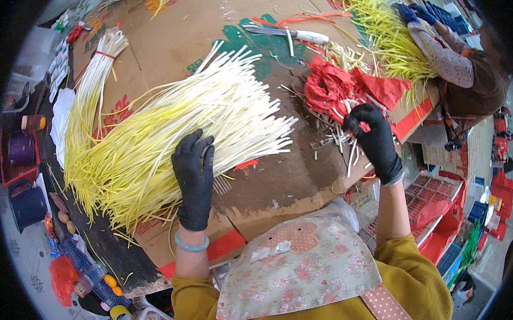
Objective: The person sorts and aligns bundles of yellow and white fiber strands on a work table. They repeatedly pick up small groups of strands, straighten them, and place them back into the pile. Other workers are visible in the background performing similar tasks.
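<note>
A large loose heap of yellow chives with white stalk ends lies across the cardboard-covered table. My left hand, in a black glove, rests at its near edge, fingers slightly bent; whether it grips any stalks cannot be told. My right hand, also gloved in black, is held with curled fingers by a crumpled red plastic bag and cut stalk scraps; its fingertips are partly hidden. A chive bundle tied with a red band lies left of the heap. A white-handled knife lies beyond it.
The cardboard-covered table has its near edge against my apron. A co-worker's gloved hands touch another chive pile at the upper right. Stacked plastic crates stand at right; a blue basket and yellow tape roll are at lower left.
</note>
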The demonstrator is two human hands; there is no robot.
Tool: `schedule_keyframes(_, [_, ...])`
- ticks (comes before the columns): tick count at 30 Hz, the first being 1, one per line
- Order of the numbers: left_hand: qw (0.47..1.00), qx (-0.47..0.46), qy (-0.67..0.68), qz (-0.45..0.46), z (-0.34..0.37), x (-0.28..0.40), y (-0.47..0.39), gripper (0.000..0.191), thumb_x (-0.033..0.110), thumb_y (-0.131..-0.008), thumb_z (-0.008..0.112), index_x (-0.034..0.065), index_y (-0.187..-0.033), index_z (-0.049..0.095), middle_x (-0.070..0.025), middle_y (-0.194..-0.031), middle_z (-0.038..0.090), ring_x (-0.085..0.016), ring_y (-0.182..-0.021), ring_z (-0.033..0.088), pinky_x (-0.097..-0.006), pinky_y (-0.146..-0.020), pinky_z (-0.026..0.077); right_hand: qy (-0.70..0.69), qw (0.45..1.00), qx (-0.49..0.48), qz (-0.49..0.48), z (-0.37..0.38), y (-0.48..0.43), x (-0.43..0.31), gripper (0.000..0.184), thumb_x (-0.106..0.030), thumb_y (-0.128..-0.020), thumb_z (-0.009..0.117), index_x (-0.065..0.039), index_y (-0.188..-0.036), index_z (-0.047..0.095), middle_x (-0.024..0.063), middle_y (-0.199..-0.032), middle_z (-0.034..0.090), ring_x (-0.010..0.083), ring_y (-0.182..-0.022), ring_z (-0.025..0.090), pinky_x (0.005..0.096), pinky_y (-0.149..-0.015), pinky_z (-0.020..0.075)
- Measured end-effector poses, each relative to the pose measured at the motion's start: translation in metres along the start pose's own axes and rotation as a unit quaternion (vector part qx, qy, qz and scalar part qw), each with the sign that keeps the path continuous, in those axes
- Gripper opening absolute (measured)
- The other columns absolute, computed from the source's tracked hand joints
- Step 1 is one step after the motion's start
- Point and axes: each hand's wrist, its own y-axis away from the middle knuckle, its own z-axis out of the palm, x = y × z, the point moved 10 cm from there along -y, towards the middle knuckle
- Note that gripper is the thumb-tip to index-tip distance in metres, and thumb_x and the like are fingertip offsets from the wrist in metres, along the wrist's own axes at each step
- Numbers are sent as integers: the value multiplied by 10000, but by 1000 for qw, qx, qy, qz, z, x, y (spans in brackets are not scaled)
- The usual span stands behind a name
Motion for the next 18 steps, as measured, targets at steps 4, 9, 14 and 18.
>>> schedule_keyframes(4, [995, -77, -54, 22, 10, 16, 36, 204, 60, -820, 624, 53, -1021, 657, -127, -1136, 613, -289, -1083, 542, -391, -906, 417, 106, 991, 32, 77, 12, 44, 28, 697, 42, -659, 699, -126, -1299, 479, 163, -1339, 437, 294, -1207, 451, 367, -1004, 382])
schedule_keyframes(9, [992, -104, -32, 61, 11, 42, 102, 277, 108, -806, 614, 102, -1084, 623, -85, -1225, 572, -245, -1148, 506, -405, -882, 368, -40, 989, 89, 113, 17, 42, 32, 720, 23, -695, 650, -131, -1361, 423, 187, -1222, 530, 323, -1131, 521, 384, -943, 428])
schedule_keyframes(14, [995, -95, -40, 0, 5, 46, 130, 263, 111, -791, 656, 105, -1054, 643, -105, -1209, 577, -267, -1145, 509, -418, -898, 361, -24, 994, 23, 104, 32, 21, 21, 739, -1, -752, 621, -123, -1421, 330, 190, -1177, 571, 331, -1087, 556, 406, -898, 443])
schedule_keyframes(18, [995, 61, -82, 13, -45, 59, 123, 303, 165, -790, 696, 82, -1073, 627, -124, -1210, 572, -271, -1144, 508, -423, -925, 362, 49, 994, 87, -32, 30, 23, -11, 708, 24, -753, 636, -75, -1396, 355, 178, -1353, 451, 323, -1241, 441, 393, -1030, 353])
